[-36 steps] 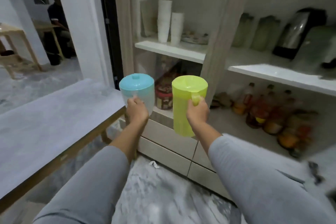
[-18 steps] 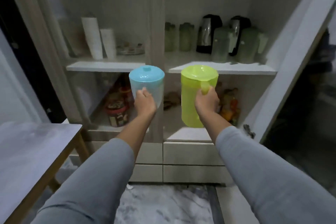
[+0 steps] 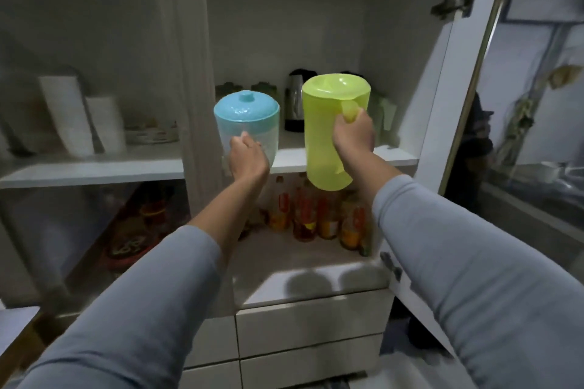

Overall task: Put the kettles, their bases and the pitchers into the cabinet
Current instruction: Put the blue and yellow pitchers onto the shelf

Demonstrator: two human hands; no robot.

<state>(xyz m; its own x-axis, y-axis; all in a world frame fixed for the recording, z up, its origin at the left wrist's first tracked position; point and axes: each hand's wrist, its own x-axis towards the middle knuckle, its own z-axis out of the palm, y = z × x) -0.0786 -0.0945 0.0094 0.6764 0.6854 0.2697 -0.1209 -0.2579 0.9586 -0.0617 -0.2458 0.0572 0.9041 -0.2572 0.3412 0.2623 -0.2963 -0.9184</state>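
My left hand [image 3: 248, 157] grips the handle of a clear pitcher with a blue lid [image 3: 246, 117], held upright in front of the cabinet's middle shelf [image 3: 392, 155]. My right hand [image 3: 353, 133] grips the handle of a lime-green pitcher [image 3: 328, 123], raised level with that shelf's front edge. Behind the two pitchers, a steel and black kettle [image 3: 295, 101] stands on the shelf, with greenish pitchers [image 3: 384, 110] partly hidden beside it. The cabinet's right door [image 3: 455, 88] stands open.
Several oil and sauce bottles [image 3: 316, 218] stand on the lower shelf. White stacked cups [image 3: 82, 120] and a dish sit behind the closed glass door on the left. Drawers [image 3: 309, 322] run below. A vertical post [image 3: 196, 88] divides the cabinet beside the blue-lidded pitcher.
Both hands have lifted the pitchers and carried them forward to the middle shelf. I have come closer to the cabinet, and the view has swung up and right.
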